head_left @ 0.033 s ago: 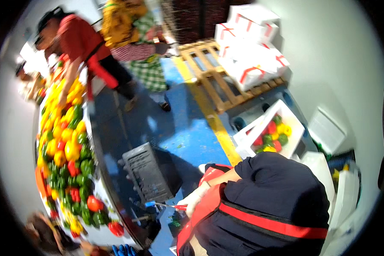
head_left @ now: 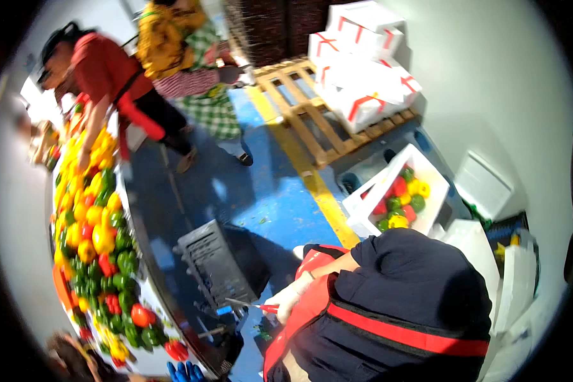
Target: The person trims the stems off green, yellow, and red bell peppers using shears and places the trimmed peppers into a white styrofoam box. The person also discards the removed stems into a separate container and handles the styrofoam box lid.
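Note:
My right hand, in a pale glove, is closed round a red-handled tool with a thin metal blade. The blade points left, over the near end of a dark grey crate on the floor. Whether it is a knife or scissors I cannot make out. My red apron hangs just beside the hand. I cannot see my left hand. At the bottom edge, by the table, blue gloved fingers show; whose they are is hidden.
Red, yellow and green bell peppers cover the long table on the left. A co-worker in a red shirt leans over it; another person stands behind. White boxes sit on a wooden pallet. An open white box holds peppers.
My view has turned a little, so the table and boxes sit slightly differently in it. The blade tip has risen slightly. My right hand keeps hold of the tool.

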{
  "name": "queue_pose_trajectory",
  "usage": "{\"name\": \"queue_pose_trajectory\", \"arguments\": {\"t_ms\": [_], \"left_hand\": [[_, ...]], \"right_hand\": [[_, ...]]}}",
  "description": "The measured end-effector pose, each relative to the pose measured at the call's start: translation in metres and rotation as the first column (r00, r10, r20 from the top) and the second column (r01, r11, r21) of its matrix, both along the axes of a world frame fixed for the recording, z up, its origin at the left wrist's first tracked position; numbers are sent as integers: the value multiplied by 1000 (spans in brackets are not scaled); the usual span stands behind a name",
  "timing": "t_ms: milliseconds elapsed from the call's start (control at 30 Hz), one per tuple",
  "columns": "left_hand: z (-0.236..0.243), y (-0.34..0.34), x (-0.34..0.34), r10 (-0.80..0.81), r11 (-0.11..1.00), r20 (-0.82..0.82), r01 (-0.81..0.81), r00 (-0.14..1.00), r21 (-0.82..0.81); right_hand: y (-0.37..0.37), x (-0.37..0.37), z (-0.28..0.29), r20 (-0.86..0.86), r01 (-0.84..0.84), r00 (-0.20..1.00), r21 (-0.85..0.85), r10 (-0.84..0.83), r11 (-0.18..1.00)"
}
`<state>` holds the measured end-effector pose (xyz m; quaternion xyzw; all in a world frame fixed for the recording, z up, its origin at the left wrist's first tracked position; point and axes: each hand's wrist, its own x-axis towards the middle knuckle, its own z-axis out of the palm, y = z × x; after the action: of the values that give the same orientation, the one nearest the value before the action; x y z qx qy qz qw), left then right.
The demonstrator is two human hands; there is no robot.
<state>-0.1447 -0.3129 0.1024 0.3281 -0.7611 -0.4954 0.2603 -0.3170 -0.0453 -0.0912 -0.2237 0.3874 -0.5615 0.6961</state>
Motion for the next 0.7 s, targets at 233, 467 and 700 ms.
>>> {"name": "queue_pose_trajectory", "arguments": {"t_ms": [233, 467, 700], "left_hand": [[-49, 121, -234, -527, 848, 144, 507, 838, 156], [-130, 149, -295, -775, 573, 397, 812, 492, 112], [-121, 212, -404, -834, 191, 536, 980, 133, 53]], "right_hand": [[125, -80, -8, 332, 701, 473, 419, -817, 576], [228, -101, 12, 73, 945, -18, 326, -997, 7], [226, -108, -66, -265, 987, -145, 29, -953, -158]]}}
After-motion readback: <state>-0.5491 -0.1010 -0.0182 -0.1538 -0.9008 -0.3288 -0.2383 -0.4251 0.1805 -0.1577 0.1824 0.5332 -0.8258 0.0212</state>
